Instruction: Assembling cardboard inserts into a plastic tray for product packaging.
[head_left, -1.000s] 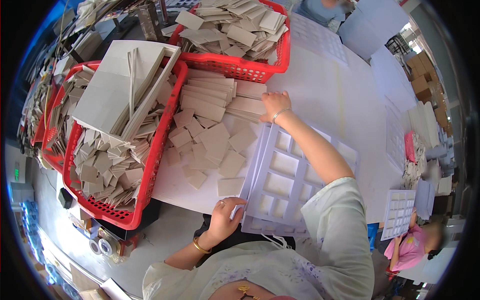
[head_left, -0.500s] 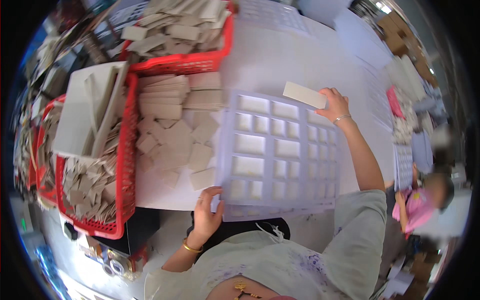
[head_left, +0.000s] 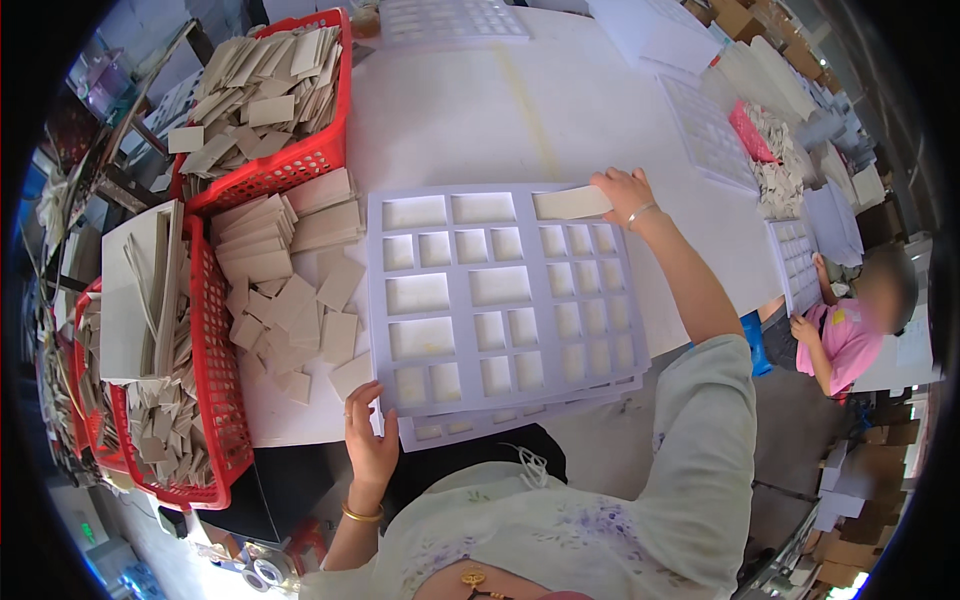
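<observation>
A white cut-out tray sheet (head_left: 500,300) with rows of square and oblong pockets lies on the white table (head_left: 500,110), on top of more such sheets. My right hand (head_left: 622,190) holds an oblong beige card piece (head_left: 572,203) over the sheet's top right pocket. My left hand (head_left: 368,435) grips the sheet's near left corner. Loose beige card pieces (head_left: 300,300) lie in stacks and a scatter left of the sheet.
Red baskets (head_left: 290,160) (head_left: 215,400) full of beige pieces stand at the left and far left. More white pocket sheets (head_left: 455,18) (head_left: 710,130) lie across the table. A seated person in pink (head_left: 850,335) is at the right beside stacked sheets.
My right hand brought the beige piece from the pile on the left across to the sheet's top right pocket. The view swung right; my left hand stayed on the sheet's corner.
</observation>
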